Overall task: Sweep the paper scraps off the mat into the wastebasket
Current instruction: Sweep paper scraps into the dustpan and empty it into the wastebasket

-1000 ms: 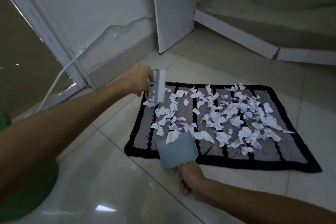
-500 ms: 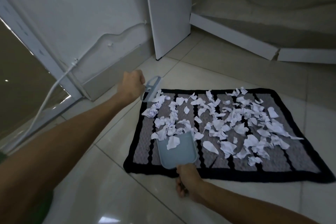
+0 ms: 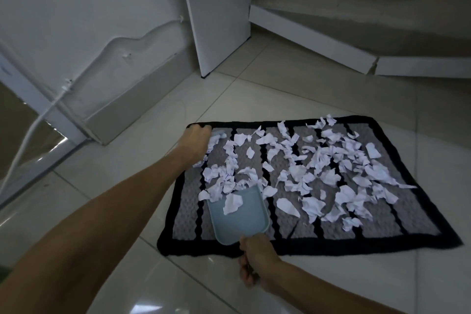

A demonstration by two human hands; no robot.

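Since half a second earlier, the left hand point(image 3: 195, 141) had dropped to the mat's point(image 3: 190, 214) far-left corner, fingers clenched, the brush mostly hidden. Light, crumpled paper scraps point(image 3: 300, 163) littered the mat, some lying in the dustpan point(image 3: 244, 222), its handle gripped by the right hand point(image 3: 256, 262). Open floor point(image 3: 114, 186) surrounded the mat; no wastebasket showed.
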